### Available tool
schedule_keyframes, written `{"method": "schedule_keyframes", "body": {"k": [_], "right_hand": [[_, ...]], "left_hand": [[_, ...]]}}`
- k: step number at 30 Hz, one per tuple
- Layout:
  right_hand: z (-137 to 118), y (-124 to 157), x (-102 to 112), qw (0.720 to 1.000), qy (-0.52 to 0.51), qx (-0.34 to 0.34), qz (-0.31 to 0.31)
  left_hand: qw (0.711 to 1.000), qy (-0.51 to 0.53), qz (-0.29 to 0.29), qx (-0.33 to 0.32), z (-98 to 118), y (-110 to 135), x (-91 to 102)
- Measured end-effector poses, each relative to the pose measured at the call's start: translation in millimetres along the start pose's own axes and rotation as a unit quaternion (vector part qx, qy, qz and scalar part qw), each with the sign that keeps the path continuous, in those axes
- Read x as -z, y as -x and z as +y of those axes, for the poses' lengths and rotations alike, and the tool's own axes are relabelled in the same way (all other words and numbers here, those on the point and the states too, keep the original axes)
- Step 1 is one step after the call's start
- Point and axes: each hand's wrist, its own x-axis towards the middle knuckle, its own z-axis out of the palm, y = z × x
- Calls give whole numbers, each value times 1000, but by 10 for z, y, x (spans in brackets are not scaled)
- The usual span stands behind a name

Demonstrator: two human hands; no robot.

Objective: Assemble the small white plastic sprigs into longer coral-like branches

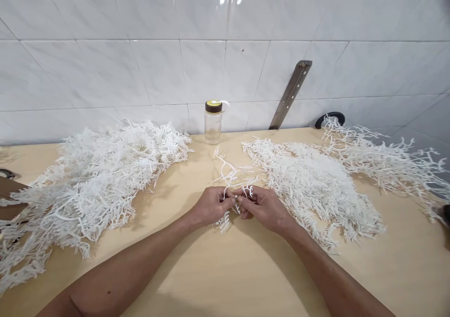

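watching through the head camera, i have both bare hands in front of me, close together over the pale wooden table (225, 275). the left hand (214, 205) is nearly closed, its fingers curled and its thumb and forefinger pinched on a white branched piece (248, 190). the right hand (263, 206) is curled as well, thumb pressed toward the fingers, and it grips the same tangle from the other side; the two sets of fingertips almost meet. i see small forked tips showing over the right fingers and a tuft hanging below the left ones. thin strands reach up past the hands toward the wall, and i cannot tell whether they all belong to what is held.

to the left of the hands i have a big fluffy white heap (116, 172) sprawling toward the table's near left side. just right of the hands lies a flatter white pile (312, 186), and beyond it a looser, coarser bunch (386, 160) runs off toward the right edge. a clear bottle (213, 126) with a dark and yellow cap stands upright near the tiled wall (140, 71). a metal strip (291, 94) leans on that wall, left of a black curved object (330, 117).
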Motion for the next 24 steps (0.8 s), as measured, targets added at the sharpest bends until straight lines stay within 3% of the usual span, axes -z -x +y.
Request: {"method": "schedule_keyframes", "body": {"k": [8, 15, 24], "right_hand": [[25, -4, -22, 993, 97, 50, 36], [-33, 11, -12, 951, 263, 151, 57], [-104, 24, -41, 940, 312, 132, 31]], "left_hand": [[999, -36, 13, 9, -20, -6, 5], [999, -53, -1, 7, -2, -5, 8], [999, -43, -8, 24, 15, -12, 24]]}}
